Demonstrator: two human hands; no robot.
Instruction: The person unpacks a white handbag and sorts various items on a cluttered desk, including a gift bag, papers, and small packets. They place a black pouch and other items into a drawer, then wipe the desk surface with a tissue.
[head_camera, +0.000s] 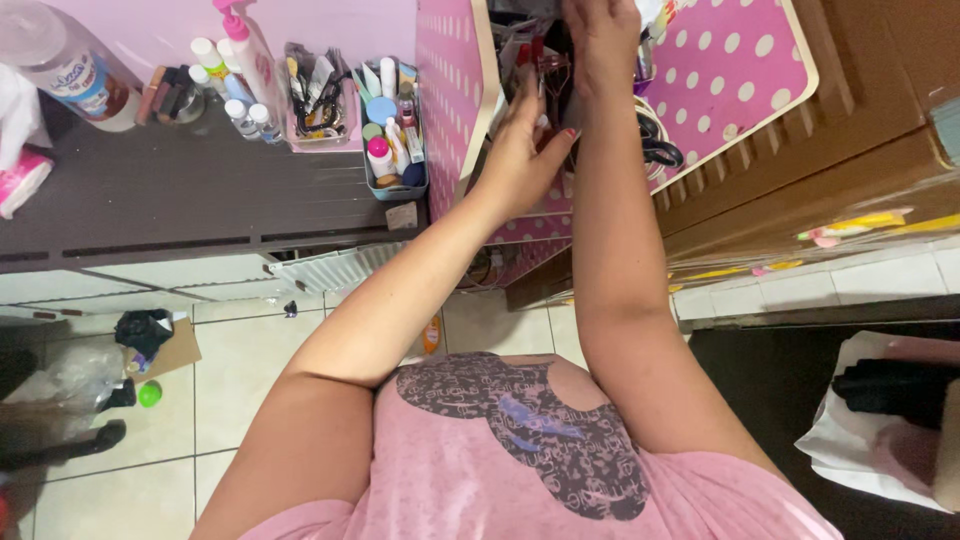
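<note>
Both hands are raised to a pink box with white dots (450, 110) that stands open at the end of the dark shelf (180, 190). The left hand (522, 150) is half open, its palm turned up and its fingers curved; it supports a dark pouch (560, 95) from below, close to the box's cream rim. The right hand (600, 40) comes from above, with the fingers bent down into the top of the pouch; I cannot tell what they hold there, because the top edge of the view cuts them. Between the two hands a metal eyelash curler (550, 72) shows.

The room inside the box is narrow: black scissors (655, 150) lie just beside the right forearm, and the dotted lid (730, 70) leans open to the right, against the brown wooden door (860, 130). On the left of the box, touching its wall, stands a small blue-grey tray (395, 150) full of little bottles and tubes. Further left there is a clear holder (315, 100) with brushes and some white bottles. The front part of the shelf is bare up to its edge. Below is a tiled floor (250, 380).
</note>
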